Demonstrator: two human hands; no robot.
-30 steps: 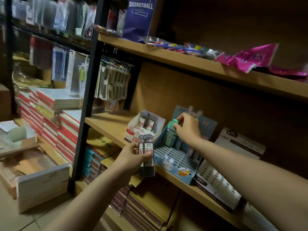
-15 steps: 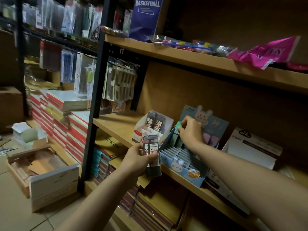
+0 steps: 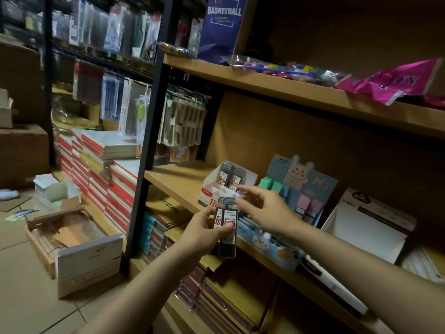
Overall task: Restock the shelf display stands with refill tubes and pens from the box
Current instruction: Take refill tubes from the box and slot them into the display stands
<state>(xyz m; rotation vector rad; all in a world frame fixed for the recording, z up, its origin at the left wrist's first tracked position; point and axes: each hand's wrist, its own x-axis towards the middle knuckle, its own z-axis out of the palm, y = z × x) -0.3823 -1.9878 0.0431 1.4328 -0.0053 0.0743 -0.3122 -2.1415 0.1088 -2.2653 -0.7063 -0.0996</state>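
Left hand (image 3: 204,229) grips a small stack of dark refill tubes (image 3: 225,225), fingers and thumb curled round the lower half, labels facing out. Far off to its left an open cardboard box (image 3: 72,247) sits on the floor, and nearer, stacked red-edged notebooks (image 3: 106,179) rise just left of the black shelf post (image 3: 147,150). Just above and behind the held tubes stands the white display stand (image 3: 212,189) on the wooden shelf (image 3: 178,179), two more tubes upright in its back row. Right hand (image 3: 267,208) hovers beside the tubes' top end, fingers spread and loose, blurred, holding nothing. Behind that hand sits the blue bunny display stand (image 3: 310,186), with green items (image 3: 271,185) and pink items (image 3: 307,204) in its rows. Further right leans a white carton (image 3: 366,227).
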